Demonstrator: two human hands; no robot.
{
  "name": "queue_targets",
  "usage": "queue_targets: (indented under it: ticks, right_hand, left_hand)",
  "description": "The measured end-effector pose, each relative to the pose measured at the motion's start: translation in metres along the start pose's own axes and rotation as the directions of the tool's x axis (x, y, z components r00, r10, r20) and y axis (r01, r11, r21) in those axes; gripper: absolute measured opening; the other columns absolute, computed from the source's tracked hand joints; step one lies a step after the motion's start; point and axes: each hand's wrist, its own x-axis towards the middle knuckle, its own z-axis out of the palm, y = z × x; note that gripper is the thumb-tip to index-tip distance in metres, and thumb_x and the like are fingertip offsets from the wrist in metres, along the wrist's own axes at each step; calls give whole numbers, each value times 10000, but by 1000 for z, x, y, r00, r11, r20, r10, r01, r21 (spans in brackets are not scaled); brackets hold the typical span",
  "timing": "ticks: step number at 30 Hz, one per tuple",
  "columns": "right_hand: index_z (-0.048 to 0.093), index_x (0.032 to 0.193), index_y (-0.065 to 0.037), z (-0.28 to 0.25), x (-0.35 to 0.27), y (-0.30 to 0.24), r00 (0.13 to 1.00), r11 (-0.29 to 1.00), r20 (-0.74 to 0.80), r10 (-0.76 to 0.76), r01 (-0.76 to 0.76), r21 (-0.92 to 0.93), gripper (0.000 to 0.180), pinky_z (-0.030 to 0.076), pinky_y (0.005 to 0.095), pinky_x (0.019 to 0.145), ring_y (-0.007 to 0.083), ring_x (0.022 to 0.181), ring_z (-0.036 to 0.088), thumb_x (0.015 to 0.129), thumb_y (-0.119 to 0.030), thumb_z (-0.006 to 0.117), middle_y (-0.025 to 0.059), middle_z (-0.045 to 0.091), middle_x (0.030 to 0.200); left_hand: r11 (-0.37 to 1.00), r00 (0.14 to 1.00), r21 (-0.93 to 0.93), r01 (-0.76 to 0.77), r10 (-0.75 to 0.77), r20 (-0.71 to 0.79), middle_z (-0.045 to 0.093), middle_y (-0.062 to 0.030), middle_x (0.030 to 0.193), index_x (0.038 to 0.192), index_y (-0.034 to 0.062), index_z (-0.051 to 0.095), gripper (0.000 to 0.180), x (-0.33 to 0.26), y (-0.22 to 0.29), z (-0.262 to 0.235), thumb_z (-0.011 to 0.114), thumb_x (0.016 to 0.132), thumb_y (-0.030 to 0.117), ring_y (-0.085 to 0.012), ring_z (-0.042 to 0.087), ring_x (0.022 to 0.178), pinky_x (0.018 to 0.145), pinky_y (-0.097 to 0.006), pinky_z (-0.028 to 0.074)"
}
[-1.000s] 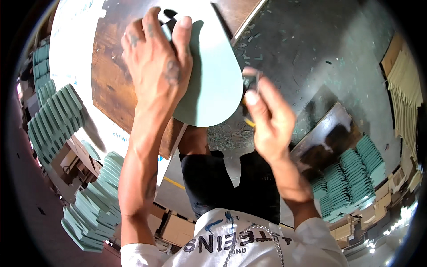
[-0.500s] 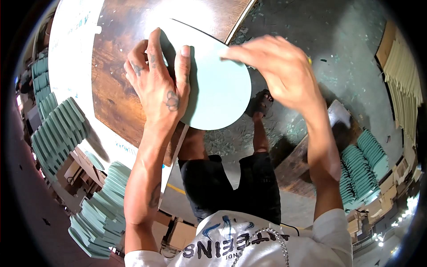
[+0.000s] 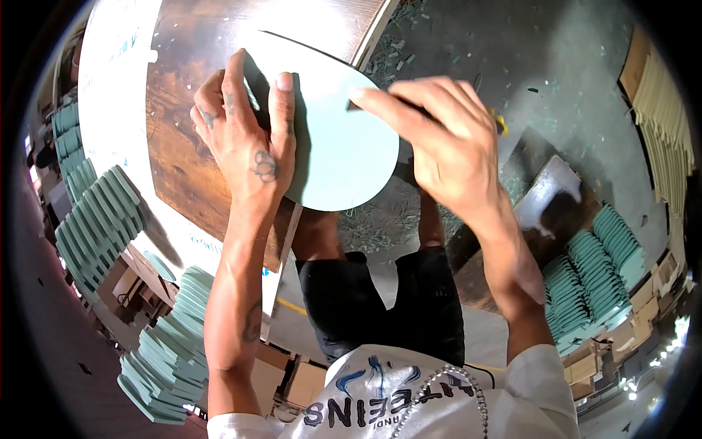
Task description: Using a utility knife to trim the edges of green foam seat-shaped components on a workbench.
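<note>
A pale green, smooth panel (image 3: 336, 157) with a rounded near end lies on the brown wood-grained table (image 3: 179, 139), overhanging its right edge. My left hand (image 3: 248, 135) rests over the left part of the panel, fingers and thumb stretched out and apart. At the panel's right rim, my right hand (image 3: 446, 139) is curled with its index finger pointing left. A yellow end (image 3: 501, 124) of a small tool shows behind that hand, and a dark tip sits under the index finger. The rest of the tool is hidden in the hand, so its kind is unclear.
Stacks of similar green pieces stand at the left (image 3: 99, 227), lower left (image 3: 164, 351) and right (image 3: 585, 282). Green shavings (image 3: 365, 227) litter the grey floor. Yellowish stacked pieces (image 3: 662, 124) line the far right. My legs (image 3: 376, 307) are just below the panel.
My right hand has come down along the panel's right rim, the yellow tool end moving with it. My left hand keeps its place on the panel. The whole view has shifted slightly.
</note>
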Motion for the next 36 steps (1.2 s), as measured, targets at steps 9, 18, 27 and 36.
queue_targets:
  ticks: [9,18,27,36]
  right_hand:
    - [585,1415,-107,4,-105,-90,956,882,217,197,-270,386,451,556,349,829,220,895,667,971,-22,580,83,699,1039]
    - [568,857,-117,26,-61,-84,391,-297,514,764,-495,817,223,384,232,450,60,501,470,893,-125,787,-65,488,672]
    - [654,988,34,-110,-15,-117,815,757,221,536,-579,303,244,490,342,629,211,657,615,918,-189,726,129,630,774]
    - [679,1034,44,-231,44,-206,884,864,274,379,-444,238,243,492,315,644,185,659,606,924,-167,726,153,675,807]
  left_hand:
    - [999,999,16,33,-33,-14,494,-205,1206,1361,50,571,624,1,5,-3,587,975,540,-351,460,1115,979,-554,385]
    - [996,996,24,83,-82,-23,486,-220,1246,1381,51,533,535,0,18,-6,594,996,417,-371,464,1144,1007,-548,380]
    - [929,946,-319,-190,260,193,543,-159,1406,1362,156,619,477,-24,92,-131,598,990,453,-337,493,1320,1127,-548,294]
    - [565,898,-785,252,167,408,728,-91,894,1091,3,729,321,-32,143,-243,681,972,298,-178,685,808,720,-304,544]
